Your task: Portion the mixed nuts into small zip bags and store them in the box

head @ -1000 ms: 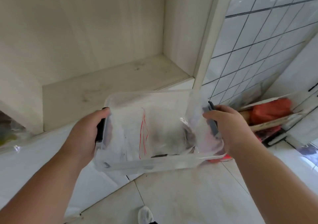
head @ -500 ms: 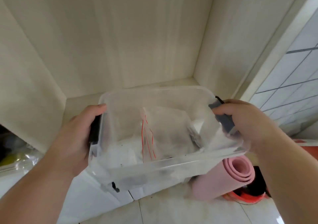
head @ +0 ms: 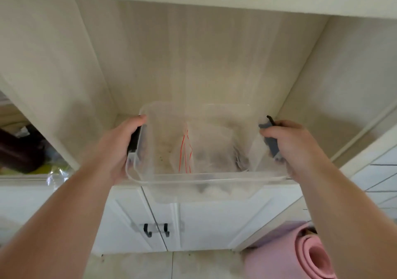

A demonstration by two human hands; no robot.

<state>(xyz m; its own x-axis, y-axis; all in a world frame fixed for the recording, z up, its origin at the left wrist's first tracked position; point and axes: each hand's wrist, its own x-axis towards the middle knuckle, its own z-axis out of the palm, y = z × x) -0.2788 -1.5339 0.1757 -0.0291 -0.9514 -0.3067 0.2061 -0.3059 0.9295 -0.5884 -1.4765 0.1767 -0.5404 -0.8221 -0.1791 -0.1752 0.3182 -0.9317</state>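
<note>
Both hands clamp the clear storage box (head: pixel 206 180) at centre frame: my left hand (head: pixel 122 147) curls round its dark left handle, my right hand (head: pixel 285 143) round the right one. I judge this the storing step; next I must slide it level into the shelf alcove (head: pixel 193 68) above. Inside lie zip bags (head: pixel 193 150), red-lined, contents blurred.

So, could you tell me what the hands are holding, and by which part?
The clear box, by its dark side handles: left hand on one end, right hand on the other.
</note>
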